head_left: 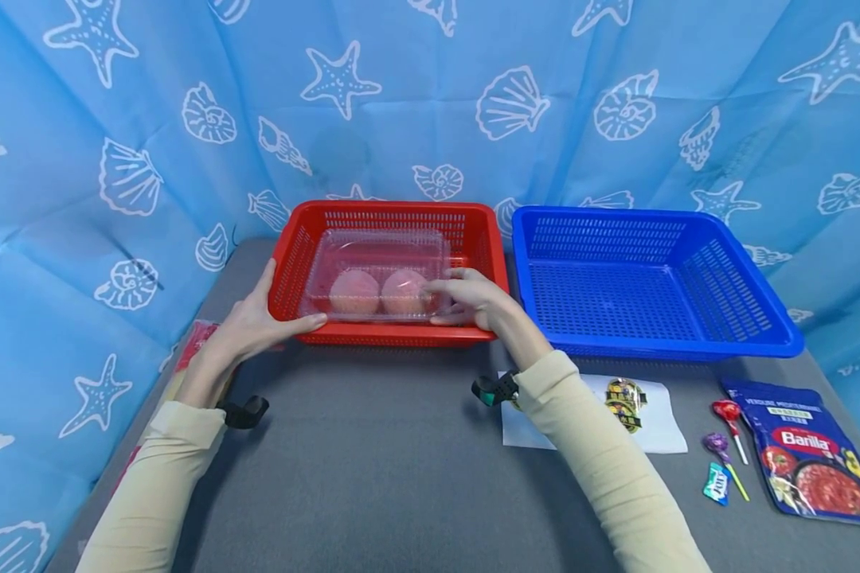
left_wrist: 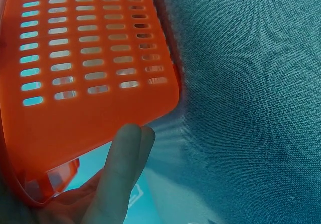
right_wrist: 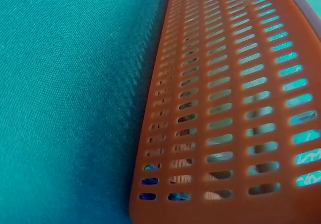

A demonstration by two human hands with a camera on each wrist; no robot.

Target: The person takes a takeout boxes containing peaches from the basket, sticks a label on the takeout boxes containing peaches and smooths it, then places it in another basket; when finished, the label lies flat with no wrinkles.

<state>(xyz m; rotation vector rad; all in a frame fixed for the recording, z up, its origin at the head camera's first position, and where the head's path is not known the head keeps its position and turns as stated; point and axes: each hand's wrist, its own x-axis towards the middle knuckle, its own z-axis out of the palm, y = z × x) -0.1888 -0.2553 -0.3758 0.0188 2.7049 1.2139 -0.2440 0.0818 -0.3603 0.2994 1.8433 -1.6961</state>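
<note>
Clamshell box [head_left: 376, 278], clear plastic with two round pinkish pieces inside, sits in the red basket [head_left: 473, 231] at the back of the grey worktop [head_left: 373, 461], its near edge over the basket's front rim. From the head view, the right hand [head_left: 473, 301] has its fingers curled over the box's right end, so that grip has hold of the box. The left hand [head_left: 254, 322] lies against the basket's left front corner, thumb along the front rim and fingers nearly straight; it steadies rather than clasps. My judgement: the thin lid will flex, so a light, level hold at both ends would serve better than a squeeze, and the basket wants bracing while the box moves. The blue basket [head_left: 652, 278] stands just beside the red one; a sauce pouch [head_left: 810, 454], lollipops [head_left: 727, 422] and a white packet [head_left: 638, 406] lie near the front right.

From the left wrist view, only the red basket's slotted wall [left_wrist: 85, 58] and two straight fingers [left_wrist: 123, 174] beside it show. The box is out of sight.

From the right wrist view, the basket wall [right_wrist: 230, 108] fills the frame beside the worktop. The hand is hidden, and what shows through the slots is too dim to make out.
</note>
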